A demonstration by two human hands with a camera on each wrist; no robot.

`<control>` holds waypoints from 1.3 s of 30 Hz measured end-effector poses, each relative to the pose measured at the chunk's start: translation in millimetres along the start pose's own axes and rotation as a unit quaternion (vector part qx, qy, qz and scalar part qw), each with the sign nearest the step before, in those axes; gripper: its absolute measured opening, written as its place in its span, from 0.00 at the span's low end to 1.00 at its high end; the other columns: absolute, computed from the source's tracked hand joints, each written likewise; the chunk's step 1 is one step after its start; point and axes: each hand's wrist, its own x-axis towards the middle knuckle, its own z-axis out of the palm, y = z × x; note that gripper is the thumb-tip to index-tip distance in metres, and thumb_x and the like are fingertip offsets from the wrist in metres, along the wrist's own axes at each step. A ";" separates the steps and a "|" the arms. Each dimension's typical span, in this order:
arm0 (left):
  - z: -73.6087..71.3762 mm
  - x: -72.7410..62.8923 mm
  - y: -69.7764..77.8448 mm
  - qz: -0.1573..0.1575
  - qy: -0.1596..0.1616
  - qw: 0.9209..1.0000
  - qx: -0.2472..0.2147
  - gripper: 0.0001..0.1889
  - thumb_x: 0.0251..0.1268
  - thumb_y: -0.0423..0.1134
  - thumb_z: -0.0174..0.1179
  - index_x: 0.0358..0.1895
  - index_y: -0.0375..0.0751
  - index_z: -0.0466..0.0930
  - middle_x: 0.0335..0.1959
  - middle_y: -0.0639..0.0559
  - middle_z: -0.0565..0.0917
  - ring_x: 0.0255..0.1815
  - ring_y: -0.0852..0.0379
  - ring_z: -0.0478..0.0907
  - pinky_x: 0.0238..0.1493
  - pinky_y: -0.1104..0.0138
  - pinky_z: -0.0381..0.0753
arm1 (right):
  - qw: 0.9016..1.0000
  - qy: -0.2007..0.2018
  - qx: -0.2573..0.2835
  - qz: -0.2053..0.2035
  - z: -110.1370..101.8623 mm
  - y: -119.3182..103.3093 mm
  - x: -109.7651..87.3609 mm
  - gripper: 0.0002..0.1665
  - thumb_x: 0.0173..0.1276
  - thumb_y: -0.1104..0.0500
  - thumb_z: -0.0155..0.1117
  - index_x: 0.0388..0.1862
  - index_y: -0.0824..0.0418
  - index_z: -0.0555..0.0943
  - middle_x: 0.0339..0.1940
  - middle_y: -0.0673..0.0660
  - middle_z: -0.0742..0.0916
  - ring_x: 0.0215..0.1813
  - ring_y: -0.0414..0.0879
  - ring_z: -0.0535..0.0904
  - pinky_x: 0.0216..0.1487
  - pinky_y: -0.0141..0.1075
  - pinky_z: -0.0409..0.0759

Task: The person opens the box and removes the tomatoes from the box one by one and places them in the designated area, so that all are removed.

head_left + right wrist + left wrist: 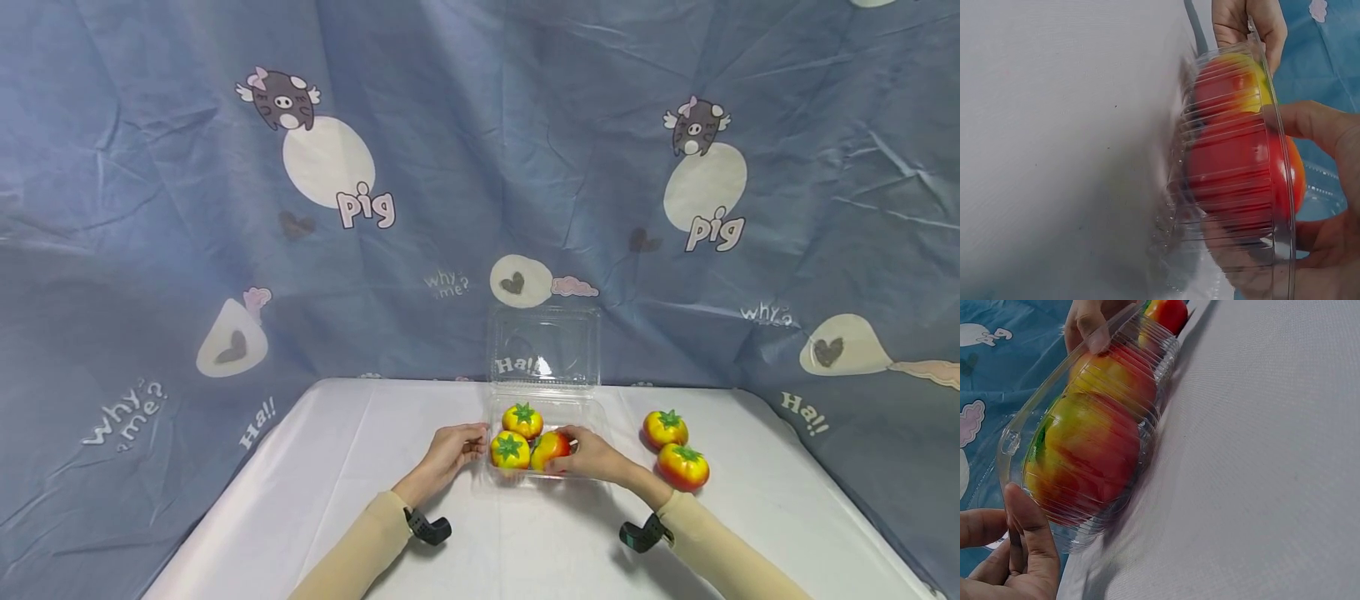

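A clear hinged plastic container (592, 417) stands on the table with its lid (546, 346) raised at the back. My left hand (454, 450) is at its left side; in the left wrist view the thumb and fingers (1029, 531) pinch the rim. Inside, two yellow-red toy tomatoes with green star-shaped tops sit at the left, one behind (522, 421) and one in front (510, 451). My right hand (592, 454) grips a third toy tomato (550, 451) inside the container, beside the front one. Its underside shows red through the ribbed wall in the right wrist view.
Two more toy tomatoes lie on the table right of the container, one farther back (664, 429) and one nearer (682, 467), close to my right forearm. A white cloth covers the table (375, 417). Behind it hangs a blue printed curtain (450, 167).
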 end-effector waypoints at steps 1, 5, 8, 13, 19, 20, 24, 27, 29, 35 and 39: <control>0.3 -0.2 0.0 0.001 0.003 1.000 0.001 0.20 0.68 0.33 0.53 0.59 0.22 0.72 0.36 0.46 0.81 0.32 0.61 0.77 0.36 0.72 0.80 | 1.000 -0.002 0.002 -0.003 -0.4 0.0 -0.4 0.40 0.51 0.51 0.76 0.59 0.69 0.74 0.48 0.59 0.83 0.45 0.48 0.78 0.46 0.38 0.79; 0.9 0.1 -0.6 -0.001 0.016 1.000 0.001 0.20 0.68 0.33 0.54 0.58 0.22 0.73 0.35 0.47 0.81 0.31 0.61 0.77 0.34 0.73 0.80 | 0.999 -0.011 0.008 -0.033 -2.1 -0.7 -1.5 0.42 0.52 0.55 0.76 0.64 0.68 0.71 0.52 0.64 0.81 0.49 0.54 0.80 0.49 0.42 0.82; 0.9 1.4 -1.4 -0.006 0.022 1.000 0.005 0.20 0.68 0.33 0.55 0.57 0.23 0.74 0.34 0.47 0.81 0.30 0.61 0.77 0.33 0.72 0.80 | 0.999 -0.015 0.000 -0.048 -2.5 -0.9 -2.2 0.42 0.52 0.57 0.75 0.65 0.69 0.70 0.54 0.66 0.80 0.51 0.57 0.81 0.51 0.45 0.82; 1.0 1.6 -1.4 -0.007 0.020 1.000 0.008 0.20 0.68 0.34 0.55 0.58 0.23 0.74 0.35 0.46 0.81 0.30 0.61 0.77 0.33 0.72 0.80 | 0.999 -0.006 -0.025 -0.027 -3.6 -1.2 -2.8 0.36 0.57 0.51 0.71 0.60 0.68 0.74 0.51 0.62 0.82 0.50 0.52 0.80 0.52 0.44 0.80; 1.6 0.0 1.5 -0.002 0.017 1.000 0.007 0.20 0.68 0.33 0.54 0.58 0.23 0.74 0.34 0.47 0.81 0.31 0.61 0.77 0.34 0.72 0.80 | 0.999 -0.010 -0.019 -0.030 -9.6 -0.2 0.0 0.35 0.54 0.51 0.74 0.56 0.68 0.76 0.49 0.60 0.83 0.51 0.52 0.79 0.55 0.47 0.78; 1.6 0.1 1.4 -0.003 0.017 1.000 0.008 0.20 0.68 0.34 0.54 0.58 0.23 0.74 0.34 0.47 0.81 0.31 0.60 0.77 0.34 0.72 0.80 | 0.999 -0.010 -0.019 -0.031 -10.5 0.3 0.0 0.35 0.53 0.52 0.74 0.56 0.68 0.76 0.49 0.60 0.83 0.51 0.51 0.79 0.56 0.47 0.78; 0.5 1.3 -0.5 -0.006 0.015 1.000 0.005 0.20 0.68 0.34 0.54 0.58 0.23 0.74 0.35 0.46 0.81 0.31 0.60 0.77 0.35 0.71 0.80 | 0.999 -0.024 -0.014 -0.040 -12.8 2.5 -0.1 0.35 0.50 0.55 0.76 0.54 0.68 0.74 0.48 0.60 0.82 0.50 0.50 0.78 0.55 0.45 0.78; -0.1 0.9 -0.5 -0.005 0.008 1.000 0.004 0.20 0.69 0.34 0.54 0.59 0.22 0.73 0.36 0.45 0.81 0.32 0.60 0.77 0.35 0.71 0.80 | 0.998 -0.036 -0.016 -0.048 -14.3 2.7 -0.2 0.37 0.50 0.55 0.76 0.57 0.68 0.74 0.49 0.60 0.82 0.49 0.48 0.77 0.52 0.40 0.79; -0.1 -0.9 1.6 -0.005 0.002 1.000 0.002 0.21 0.69 0.33 0.54 0.59 0.21 0.72 0.37 0.44 0.81 0.32 0.59 0.77 0.36 0.70 0.81 | 0.998 -0.039 -0.019 -0.050 -14.9 2.4 -0.3 0.36 0.50 0.55 0.76 0.57 0.67 0.75 0.50 0.59 0.82 0.48 0.47 0.77 0.50 0.37 0.78; 3.5 -15.0 15.9 -0.005 -0.010 1.000 0.001 0.21 0.69 0.32 0.53 0.60 0.20 0.71 0.39 0.42 0.81 0.34 0.57 0.77 0.41 0.67 0.81 | 0.998 -0.019 -0.034 -0.042 -14.4 0.8 -1.3 0.31 0.48 0.52 0.77 0.49 0.65 0.77 0.42 0.55 0.83 0.44 0.46 0.76 0.46 0.36 0.78; 5.1 -18.2 19.1 -0.006 -0.009 1.000 0.000 0.21 0.69 0.32 0.53 0.60 0.20 0.71 0.38 0.42 0.81 0.34 0.58 0.78 0.41 0.68 0.82 | 0.998 -0.028 -0.045 -0.035 -16.4 -0.2 -2.3 0.33 0.49 0.52 0.76 0.51 0.66 0.78 0.43 0.55 0.83 0.44 0.45 0.76 0.48 0.38 0.77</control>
